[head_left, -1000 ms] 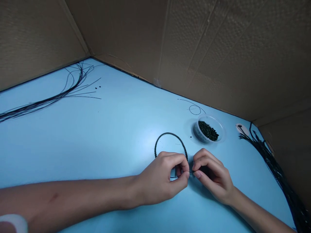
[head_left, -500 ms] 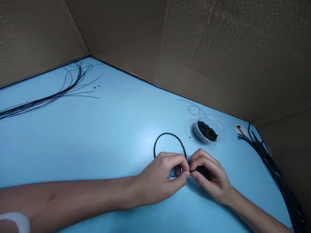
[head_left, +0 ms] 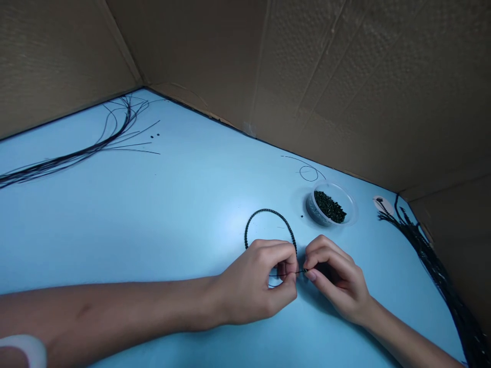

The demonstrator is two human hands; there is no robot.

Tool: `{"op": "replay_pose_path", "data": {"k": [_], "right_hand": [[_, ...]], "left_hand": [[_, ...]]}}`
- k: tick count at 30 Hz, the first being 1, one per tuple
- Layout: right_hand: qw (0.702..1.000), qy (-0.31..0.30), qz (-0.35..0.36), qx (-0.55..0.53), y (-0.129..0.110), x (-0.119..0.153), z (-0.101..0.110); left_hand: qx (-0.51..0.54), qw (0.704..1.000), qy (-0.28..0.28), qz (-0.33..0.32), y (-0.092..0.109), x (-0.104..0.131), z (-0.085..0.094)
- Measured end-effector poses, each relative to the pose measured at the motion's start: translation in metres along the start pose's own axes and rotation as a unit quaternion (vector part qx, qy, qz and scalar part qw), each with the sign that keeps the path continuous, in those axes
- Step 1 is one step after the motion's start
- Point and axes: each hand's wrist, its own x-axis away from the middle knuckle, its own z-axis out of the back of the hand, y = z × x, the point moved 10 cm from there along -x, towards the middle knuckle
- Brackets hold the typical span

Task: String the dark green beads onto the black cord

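A loop of small dark beads on a thin black cord (head_left: 265,210) lies on the light blue table, curving up from behind my left hand (head_left: 264,278). Thumb and forefinger of that hand pinch the thin cord. A short bare stretch of it runs across to my right hand (head_left: 337,278), whose thumb and fingertips close on a tiny dark bead (head_left: 305,270) at the cord. The palm-side fingers of my left hand are partly hidden, and its knuckles cover the lower part of the loop.
Behind my right hand stands a clear round tub (head_left: 320,219) of dark beads, with a loose bead (head_left: 302,216) beside it. A curled cord (head_left: 309,173) lies farther back. A bundle of black cords (head_left: 76,155) is at left, beaded strands (head_left: 425,250) at right. Cardboard walls (head_left: 215,56) enclose the table.
My right hand has moved slightly right, away from my left, so the fingertips are apart and a short piece of cord shows between them. The view has shifted slightly.
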Motion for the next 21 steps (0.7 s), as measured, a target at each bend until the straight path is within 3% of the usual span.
{"op": "replay_pose_path", "data": {"k": [21], "right_hand": [[1.0, -0.014, 0.001, -0.006, -0.0014, -0.001, -0.0031]], "left_hand": [[-0.014, 1.0, 0.003, 0.009, 0.0006, -0.0007, 0.0019]]}}
